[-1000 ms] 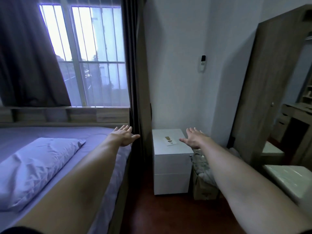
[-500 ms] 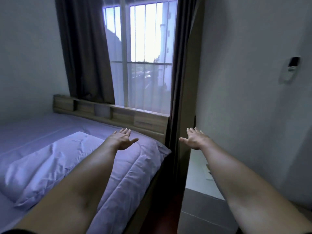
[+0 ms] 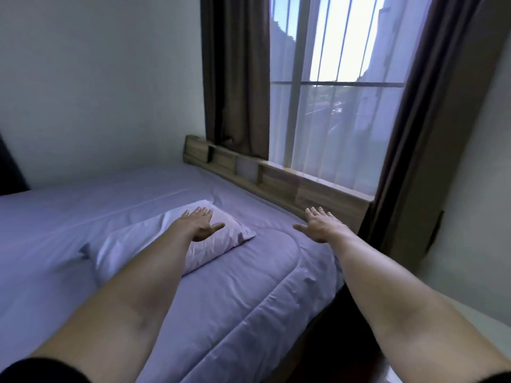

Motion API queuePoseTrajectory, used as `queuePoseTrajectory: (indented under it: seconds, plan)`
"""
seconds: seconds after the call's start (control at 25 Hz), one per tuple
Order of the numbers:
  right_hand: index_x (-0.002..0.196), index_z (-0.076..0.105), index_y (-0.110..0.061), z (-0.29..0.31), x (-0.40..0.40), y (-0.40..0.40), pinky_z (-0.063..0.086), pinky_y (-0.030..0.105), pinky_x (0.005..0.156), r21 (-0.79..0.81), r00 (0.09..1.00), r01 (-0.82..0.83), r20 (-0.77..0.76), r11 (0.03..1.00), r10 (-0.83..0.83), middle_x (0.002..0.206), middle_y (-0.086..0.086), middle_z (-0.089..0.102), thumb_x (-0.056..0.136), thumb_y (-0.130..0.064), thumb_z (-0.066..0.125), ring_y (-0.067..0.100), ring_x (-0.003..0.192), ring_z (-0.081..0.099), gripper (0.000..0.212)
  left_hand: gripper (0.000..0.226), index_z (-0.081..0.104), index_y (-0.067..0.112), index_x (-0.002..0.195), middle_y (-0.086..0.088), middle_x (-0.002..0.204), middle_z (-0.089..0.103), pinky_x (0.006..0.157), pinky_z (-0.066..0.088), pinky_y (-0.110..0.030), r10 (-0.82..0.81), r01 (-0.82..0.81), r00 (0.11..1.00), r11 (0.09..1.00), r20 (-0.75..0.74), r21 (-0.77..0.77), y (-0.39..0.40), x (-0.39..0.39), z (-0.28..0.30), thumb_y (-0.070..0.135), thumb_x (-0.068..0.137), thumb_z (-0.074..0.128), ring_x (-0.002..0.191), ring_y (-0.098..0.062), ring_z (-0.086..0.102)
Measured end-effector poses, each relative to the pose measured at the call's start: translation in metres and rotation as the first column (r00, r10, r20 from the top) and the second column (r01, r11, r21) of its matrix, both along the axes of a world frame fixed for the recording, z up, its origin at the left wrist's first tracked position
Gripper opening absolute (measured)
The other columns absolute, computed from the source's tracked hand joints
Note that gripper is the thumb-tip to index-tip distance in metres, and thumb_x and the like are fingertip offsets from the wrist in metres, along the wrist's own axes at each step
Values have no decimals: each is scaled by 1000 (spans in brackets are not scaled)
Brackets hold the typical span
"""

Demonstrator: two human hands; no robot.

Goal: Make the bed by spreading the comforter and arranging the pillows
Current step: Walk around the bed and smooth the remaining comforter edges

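Observation:
A lilac comforter (image 3: 243,294) lies spread over the bed, reaching its near right corner. One lilac pillow (image 3: 132,244) lies on top of it, angled toward the headboard. My left hand (image 3: 199,225) is stretched out flat, palm down, over the pillow's far end; whether it touches the pillow I cannot tell. My right hand (image 3: 320,225) is stretched out flat over the comforter near the headboard, holding nothing. Both arms reach forward side by side.
A wooden headboard (image 3: 279,183) with open shelf niches runs under the window (image 3: 337,87), with dark curtains (image 3: 235,73) on both sides. A white wall borders the bed's far side. A dark gap of floor (image 3: 340,330) lies to the right of the bed.
The view has swung left from the white nightstand to the bed. Both outstretched hands now hang over the pillow and comforter instead of over the bed edge and nightstand.

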State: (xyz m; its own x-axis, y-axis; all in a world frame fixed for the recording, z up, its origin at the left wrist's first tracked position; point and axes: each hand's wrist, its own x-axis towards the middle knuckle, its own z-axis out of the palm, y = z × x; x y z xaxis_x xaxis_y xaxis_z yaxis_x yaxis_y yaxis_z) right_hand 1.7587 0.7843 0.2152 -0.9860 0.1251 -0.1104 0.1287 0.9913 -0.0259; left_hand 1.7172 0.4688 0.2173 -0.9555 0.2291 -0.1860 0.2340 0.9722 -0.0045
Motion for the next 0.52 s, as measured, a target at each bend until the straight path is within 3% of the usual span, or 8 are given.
queuePoseTrajectory:
  seconds: [0.24, 0.52]
  plan:
    - [155, 7, -9, -37, -132, -61, 6, 40, 122, 3, 983, -186, 0, 983, 186, 163, 5, 3, 98, -59, 27, 23, 150, -2, 78, 76, 1, 11, 154, -4, 162, -4, 122, 3, -42, 141, -141, 990, 990, 1, -7, -74, -90, -19, 59, 97, 18, 150, -18, -2]
    - [154, 9, -10, -115, -221, -123, 15, 43, 120, -25, 929, -360, 77, 932, 361, 162, 4, 9, 97, -59, 31, 27, 149, 6, 79, 75, -4, 15, 154, -4, 162, -9, 122, 0, -42, 237, -233, 963, 971, 130, -44, -131, -130, -93, 57, 98, 23, 150, -19, -7]
